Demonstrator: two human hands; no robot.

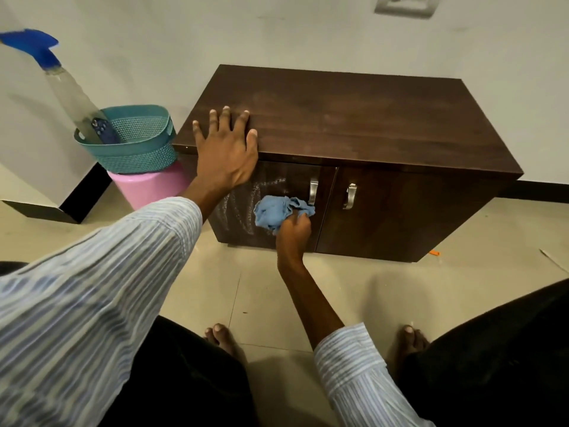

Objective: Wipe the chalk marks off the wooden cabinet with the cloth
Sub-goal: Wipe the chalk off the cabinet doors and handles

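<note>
Left hand (226, 149) lies flat, fingers spread, atop the cabinet (354, 118); right hand (292, 231) grips the cloth (274, 211) against chalk marks (237, 204).

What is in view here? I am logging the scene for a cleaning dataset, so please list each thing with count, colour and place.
cabinet: one, dark brown wood, against the wall, two doors shut
chalk marks: white scribbles, on the left door
door handles: two, silver, one on each door
cloth: one, light blue, bunched against the left door
basket: one, teal, on the pink stool left of the cabinet
spray bottle: one, clear with blue head, leaning in the basket
stool: one, pink, under the basket
wall switch: one, white, top of wall
floor: beige tiles
feet: two, bare, on the floor
left hand: flat on the cabinet's top front edge
right hand: grips the cloth
</note>
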